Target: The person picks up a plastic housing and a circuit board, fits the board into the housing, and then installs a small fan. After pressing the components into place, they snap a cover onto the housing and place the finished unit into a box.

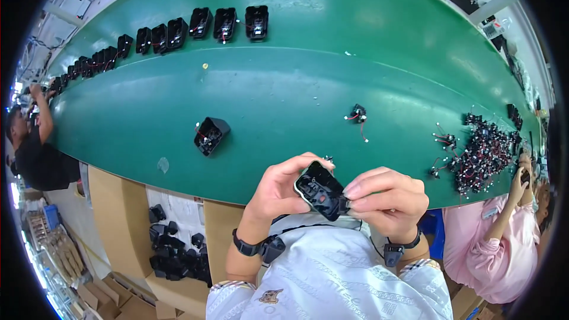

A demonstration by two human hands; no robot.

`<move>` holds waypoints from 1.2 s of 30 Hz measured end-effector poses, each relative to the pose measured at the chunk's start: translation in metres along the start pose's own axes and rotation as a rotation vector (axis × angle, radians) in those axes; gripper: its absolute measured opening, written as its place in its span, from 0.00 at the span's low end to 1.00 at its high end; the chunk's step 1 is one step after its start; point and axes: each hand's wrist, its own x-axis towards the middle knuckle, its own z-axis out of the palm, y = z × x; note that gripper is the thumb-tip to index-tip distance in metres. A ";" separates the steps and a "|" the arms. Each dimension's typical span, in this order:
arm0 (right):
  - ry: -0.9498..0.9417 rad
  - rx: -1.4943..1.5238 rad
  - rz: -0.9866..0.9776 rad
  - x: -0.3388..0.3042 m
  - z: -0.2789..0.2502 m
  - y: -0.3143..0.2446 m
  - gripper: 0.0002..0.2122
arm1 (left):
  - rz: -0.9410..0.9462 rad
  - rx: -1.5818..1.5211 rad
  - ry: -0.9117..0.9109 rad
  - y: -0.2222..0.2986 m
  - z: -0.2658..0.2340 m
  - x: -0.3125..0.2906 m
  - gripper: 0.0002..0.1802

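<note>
In front of my chest I hold a black plastic housing (320,186), an open box shape with its hollow side tilted up toward me. My left hand (278,189) is wrapped round its left side, thumb below and fingers above. At its right edge, the fingers of my right hand (388,197) are pinched together over a small dark part that I cannot make out. Ahead on the green table (284,89) lies one small black part with red wires (357,115). Another black housing (211,136) with a wire inside sits to the left.
A row of black housings (225,25) runs along the far left. On the right lies a pile of small wired parts (483,154). A co-worker in pink (495,249) sits at right, another person (41,148) at far left. A cardboard box (118,219) of black pieces stands below the table edge.
</note>
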 end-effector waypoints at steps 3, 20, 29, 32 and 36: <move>-0.070 -0.076 0.054 0.001 0.010 -0.003 0.08 | 0.001 0.053 0.058 0.002 0.006 -0.003 0.38; -0.273 -0.276 0.112 0.003 -0.002 -0.010 0.12 | -0.029 0.070 0.125 0.005 0.013 -0.007 0.38; -0.317 -0.358 -0.240 0.008 -0.002 -0.012 0.10 | -0.034 0.085 -0.042 0.003 0.002 -0.007 0.39; -0.377 -0.391 -0.274 0.012 -0.001 -0.013 0.11 | -0.041 0.087 -0.053 0.001 0.003 -0.008 0.39; -0.413 -0.383 -0.166 0.016 -0.004 -0.009 0.11 | 0.012 0.041 -0.042 0.000 0.006 -0.006 0.40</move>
